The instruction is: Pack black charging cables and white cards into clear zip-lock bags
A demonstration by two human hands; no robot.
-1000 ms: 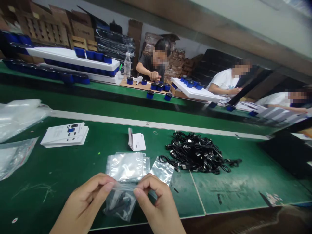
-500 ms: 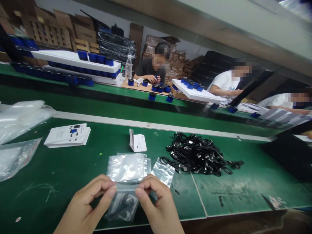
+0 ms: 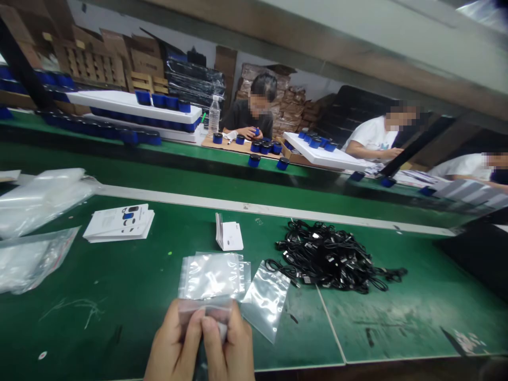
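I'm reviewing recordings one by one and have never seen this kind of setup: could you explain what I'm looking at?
No machine here: the view comes from a camera worn on a person's head, looking forward and down. The left hand and right hand, both bare, hold a clear plastic bag between them; its contents are mostly hidden. On the green table lie flat clear bags, white cards, printed leaflets and a pile of black cables. Three other people are across from the wearer.
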